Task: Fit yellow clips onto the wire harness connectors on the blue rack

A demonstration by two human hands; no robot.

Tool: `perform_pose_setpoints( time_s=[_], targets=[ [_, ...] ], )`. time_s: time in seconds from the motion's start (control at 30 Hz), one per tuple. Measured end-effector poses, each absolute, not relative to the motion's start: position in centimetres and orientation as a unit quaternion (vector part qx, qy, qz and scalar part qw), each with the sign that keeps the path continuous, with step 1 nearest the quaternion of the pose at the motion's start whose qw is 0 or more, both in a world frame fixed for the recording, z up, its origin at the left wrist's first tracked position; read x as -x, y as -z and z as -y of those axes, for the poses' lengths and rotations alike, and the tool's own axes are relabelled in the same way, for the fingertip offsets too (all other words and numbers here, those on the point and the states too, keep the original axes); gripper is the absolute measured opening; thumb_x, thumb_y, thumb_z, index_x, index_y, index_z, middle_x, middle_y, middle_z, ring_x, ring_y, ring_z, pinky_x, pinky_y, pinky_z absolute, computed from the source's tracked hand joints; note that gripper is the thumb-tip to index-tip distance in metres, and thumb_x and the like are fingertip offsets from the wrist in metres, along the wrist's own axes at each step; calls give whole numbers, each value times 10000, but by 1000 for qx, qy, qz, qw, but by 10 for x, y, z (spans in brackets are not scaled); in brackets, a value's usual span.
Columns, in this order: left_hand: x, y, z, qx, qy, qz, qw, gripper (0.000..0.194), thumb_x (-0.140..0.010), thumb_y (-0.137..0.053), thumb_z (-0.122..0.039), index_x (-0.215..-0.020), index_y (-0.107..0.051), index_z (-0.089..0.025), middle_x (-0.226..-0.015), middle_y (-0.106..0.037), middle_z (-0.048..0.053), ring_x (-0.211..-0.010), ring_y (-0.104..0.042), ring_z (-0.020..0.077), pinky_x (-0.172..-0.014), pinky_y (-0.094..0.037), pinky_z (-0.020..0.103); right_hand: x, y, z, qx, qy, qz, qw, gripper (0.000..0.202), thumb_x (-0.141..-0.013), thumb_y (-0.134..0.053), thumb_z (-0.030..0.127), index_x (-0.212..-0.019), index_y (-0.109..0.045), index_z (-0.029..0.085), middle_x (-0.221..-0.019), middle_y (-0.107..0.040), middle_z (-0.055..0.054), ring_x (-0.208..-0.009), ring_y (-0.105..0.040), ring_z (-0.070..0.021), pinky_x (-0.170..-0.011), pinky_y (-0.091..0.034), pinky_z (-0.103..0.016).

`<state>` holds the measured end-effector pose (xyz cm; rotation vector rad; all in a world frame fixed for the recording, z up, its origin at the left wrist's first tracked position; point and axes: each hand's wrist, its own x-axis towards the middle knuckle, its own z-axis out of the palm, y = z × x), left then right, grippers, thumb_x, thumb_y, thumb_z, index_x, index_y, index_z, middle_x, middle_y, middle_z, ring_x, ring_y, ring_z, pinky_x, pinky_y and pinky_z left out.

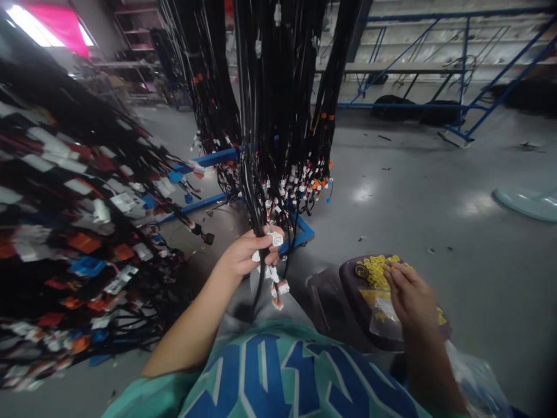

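My left hand [248, 252] grips a black wire harness [259, 174] that hangs from above, with white connectors [275, 239] at my fingers and more white and orange plugs dangling just below. My right hand [409, 293] reaches into a dark round tray [352, 284] holding small yellow parts [376, 270] and a clear plastic bag; the fingertips touch the yellow parts, and I cannot tell whether they pinch one.
Many black harnesses hang in front on a blue wheeled rack [300, 232]. A large pile of harnesses with white, orange and blue connectors [78, 232] fills the left. Grey concrete floor lies to the right, with blue steel frames [470, 69] at the back.
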<state>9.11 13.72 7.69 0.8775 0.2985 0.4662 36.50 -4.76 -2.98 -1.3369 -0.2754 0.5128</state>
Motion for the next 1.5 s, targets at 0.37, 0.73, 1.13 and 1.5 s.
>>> perform_pose_setpoints(
  time_s=[0.37, 0.73, 1.13, 1.5],
  targets=[
    [-97, -88, -126, -439, -236, -159, 852, 359, -568, -792, -306, -806, -606, -111, -554, -501, -36, -394, -489, 80, -447, -403, 216, -245, -80, -29, 371, -537, 309, 692, 250, -597, -755, 347, -657, -591, 167, -544, -600, 33, -434, -539, -60, -425, -460, -157],
    [-102, -90, -121, -436, -243, -177, 848, 384, -549, -803, -320, -804, -607, -112, -549, -521, -34, -401, -506, 90, -419, -388, 204, -236, -82, -32, 380, -513, 322, 699, 229, -596, -746, 306, -708, -587, 183, -538, -628, 38, -459, -578, -83, -447, -487, -180],
    [-105, -96, -116, -425, -244, -170, 855, 395, -532, -808, -326, -794, -596, -119, -536, -514, -48, -376, -461, 66, -427, -400, 209, -228, -84, -37, 504, -214, 522, 654, 75, -773, -572, 246, -748, -627, 201, -752, -598, -5, -686, -567, -116, -607, -457, -250],
    [-105, -96, -115, -438, -251, -170, 846, 372, -528, -811, -311, -769, -606, -115, -504, -508, -38, -378, -461, 62, -417, -386, 188, -215, -77, -45, 403, -394, 440, 699, 138, -774, -607, 323, -759, -547, 200, -756, -504, 20, -546, -577, -88, -496, -497, -237]
  ],
)
